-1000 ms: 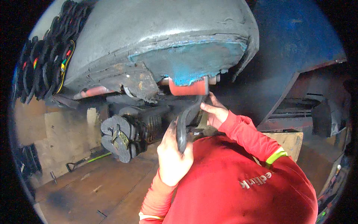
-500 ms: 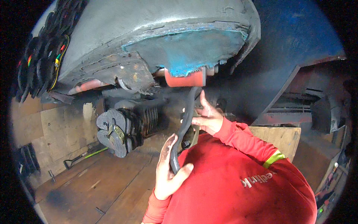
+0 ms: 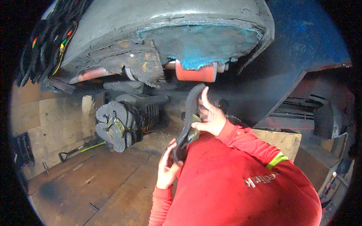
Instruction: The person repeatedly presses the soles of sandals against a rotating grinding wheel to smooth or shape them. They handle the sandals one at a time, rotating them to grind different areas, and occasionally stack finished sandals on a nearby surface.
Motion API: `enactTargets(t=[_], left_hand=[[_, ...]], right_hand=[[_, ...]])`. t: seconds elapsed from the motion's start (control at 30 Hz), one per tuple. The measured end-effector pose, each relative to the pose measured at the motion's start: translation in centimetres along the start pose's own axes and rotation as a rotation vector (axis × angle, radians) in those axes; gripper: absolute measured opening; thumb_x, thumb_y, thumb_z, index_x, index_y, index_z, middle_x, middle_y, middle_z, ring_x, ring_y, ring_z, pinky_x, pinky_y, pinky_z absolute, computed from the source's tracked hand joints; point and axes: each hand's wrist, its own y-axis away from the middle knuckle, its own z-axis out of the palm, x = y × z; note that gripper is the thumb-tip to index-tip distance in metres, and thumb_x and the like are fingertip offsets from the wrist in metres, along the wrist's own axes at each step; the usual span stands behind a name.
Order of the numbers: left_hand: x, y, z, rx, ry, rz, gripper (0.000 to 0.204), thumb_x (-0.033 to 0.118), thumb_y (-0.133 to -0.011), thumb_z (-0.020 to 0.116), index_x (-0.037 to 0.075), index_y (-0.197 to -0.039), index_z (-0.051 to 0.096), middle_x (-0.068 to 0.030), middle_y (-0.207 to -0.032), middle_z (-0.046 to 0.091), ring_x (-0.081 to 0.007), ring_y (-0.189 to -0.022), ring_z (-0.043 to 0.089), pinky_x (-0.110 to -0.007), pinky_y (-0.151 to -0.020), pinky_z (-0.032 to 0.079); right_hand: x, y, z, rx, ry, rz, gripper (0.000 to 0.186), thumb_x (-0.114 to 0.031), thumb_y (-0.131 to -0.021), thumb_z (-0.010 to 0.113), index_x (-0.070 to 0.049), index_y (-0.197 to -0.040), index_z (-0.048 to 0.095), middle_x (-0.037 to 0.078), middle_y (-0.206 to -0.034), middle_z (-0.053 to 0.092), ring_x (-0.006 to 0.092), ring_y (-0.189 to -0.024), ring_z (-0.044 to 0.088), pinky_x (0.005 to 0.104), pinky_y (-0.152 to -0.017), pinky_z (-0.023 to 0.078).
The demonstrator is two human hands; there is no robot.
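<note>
A dark grey flip-flop with an olive-green strap is held edge-on between my two hands. My right hand grips its upper end, thumb raised along the edge and fingers around the strap side. Lower down, my left hand closes on the other end, its fingers smudged black. Just above the flip-flop's upper tip turns or sits an orange-red sanding roller, a small gap between them. A ragged blue-grey flap hangs over the roller from the grey machine housing.
Stacked flip-flops stand at the left, beyond my left hand. More dark flip-flops with coloured straps hang or pile at the upper left. A green-handled tool lies by the plywood wall. A blue panel rises at the right.
The flip-flop has turned slightly, showing more of its strap, and its tip now sits a little apart from the roller. My left hand has closed further around the lower end.
</note>
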Motion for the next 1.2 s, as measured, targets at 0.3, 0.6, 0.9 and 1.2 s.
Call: enactTargets(t=[0.3, 0.6, 0.9, 1.2], left_hand=[[3.5, -16.6, 4.4, -0.215, -0.056, 0.152, 0.066, 0.015, -0.095, 0.071, -0.002, -0.151, 0.039, -0.0109, -0.147, 0.048, -0.0185, -0.133, 0.047, -0.032, -0.111, 0.038], [2.2, -19.2, 5.1, -0.115, -0.217, 0.130, 0.054, 0.010, -0.082, 0.065, -0.001, -0.134, 0.058, -0.0147, -0.116, 0.067, -0.0195, -0.105, 0.064, -0.033, -0.092, 0.050], [1.2, -19.4, 6.0, -0.092, -0.140, 0.066, 0.057, -0.002, -0.080, 0.057, 0.000, -0.137, 0.056, -0.0088, -0.123, 0.064, -0.0186, -0.111, 0.062, -0.032, -0.096, 0.049], [1.7, -17.8, 5.6, -0.035, -0.134, 0.228, 0.055, 0.008, -0.081, 0.063, -0.004, -0.135, 0.059, -0.0127, -0.124, 0.066, -0.0181, -0.111, 0.062, -0.032, -0.095, 0.050]], right_hand=[[1.0, -1.0, -0.5, -0.032, 0.116, 0.031, 0.122, 0.004, -0.080, 0.073, -0.016, -0.160, -0.017, 0.012, -0.161, 0.031, 0.0196, -0.142, 0.036, 0.0324, -0.116, 0.035], [1.0, -2.2, -2.4, -0.120, -0.299, 0.140, 0.110, 0.014, -0.082, 0.072, -0.020, -0.164, 0.007, 0.004, -0.148, 0.044, 0.0205, -0.130, 0.052, 0.0386, -0.101, 0.053], [-0.1, -2.6, -2.9, -0.083, -0.336, 0.218, 0.107, 0.003, -0.084, 0.077, -0.020, -0.162, 0.007, 0.008, -0.142, 0.049, 0.0220, -0.124, 0.055, 0.0381, -0.102, 0.052], [0.3, -1.7, -1.9, -0.093, 0.005, 0.087, 0.125, 0.000, -0.079, 0.083, -0.015, -0.162, -0.009, 0.008, -0.147, 0.045, 0.0184, -0.130, 0.047, 0.0324, -0.107, 0.045]])
